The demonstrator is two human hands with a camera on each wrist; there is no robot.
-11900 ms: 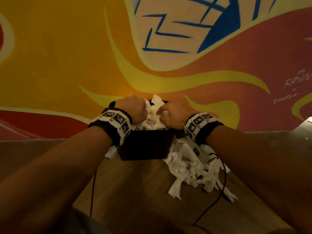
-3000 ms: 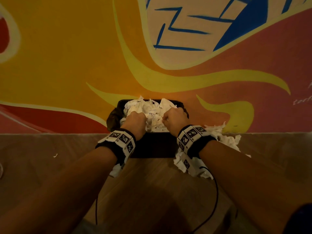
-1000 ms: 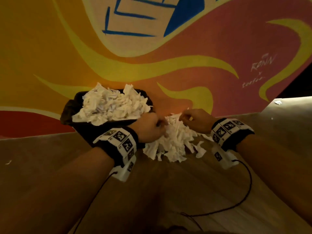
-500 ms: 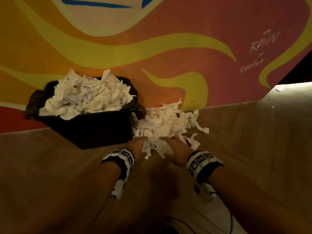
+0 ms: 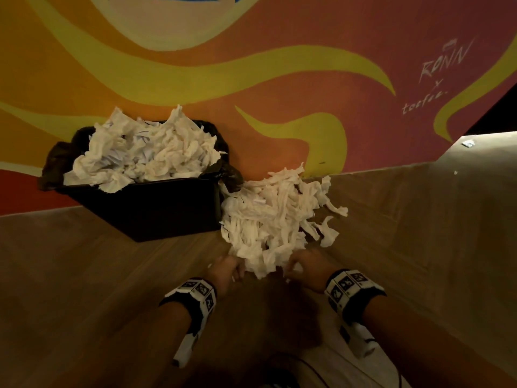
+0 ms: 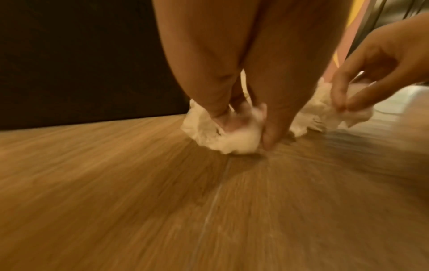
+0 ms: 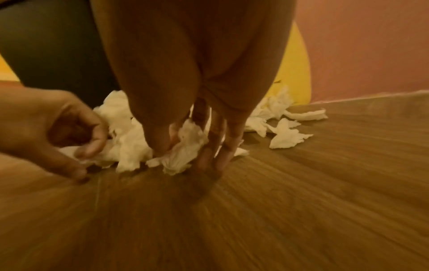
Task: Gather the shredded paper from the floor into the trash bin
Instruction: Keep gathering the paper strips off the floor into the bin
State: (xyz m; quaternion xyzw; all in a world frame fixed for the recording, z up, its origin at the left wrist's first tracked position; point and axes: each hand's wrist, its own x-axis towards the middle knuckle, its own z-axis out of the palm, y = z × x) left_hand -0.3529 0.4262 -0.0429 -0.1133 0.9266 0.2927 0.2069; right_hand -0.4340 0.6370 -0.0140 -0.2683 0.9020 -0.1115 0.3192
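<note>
A: Shredded white paper strips (image 5: 274, 217) lie in a loose heap on the brown wood-grain floor (image 5: 98, 275), just beside the right wall of the black rectangular plastic trash bin (image 5: 156, 208) and near the foot of the orange, yellow and red painted wall (image 5: 251, 65).

B: How far along would we say we are?

A: We judge it well past halfway. The bin, lined with a dark bag, is already heaped above its rim with crumpled white paper (image 5: 145, 152). What is left for us is that one heap on the floor, plus a few stray strips (image 7: 287, 135) lying a little apart on its right side.

B: Room in the bin looks tight, so we may need to press the load down.

A: Agreed, though that is only our guess.

B: And our hands?

A: Both are down at the near edge of the heap. Our left hand (image 5: 225, 268) has its fingers curled, pinching a wad of strips against the floor; the left wrist view shows the paper bunched between thumb and fingertips (image 6: 270, 139).

B: The right one?

A: Our right hand (image 5: 306, 268) is half closed, its fingers (image 7: 216, 150) pointing down onto the floor with strips caught between them and the thumb. Neither hand has lifted its bunch clear of the floor.
</note>
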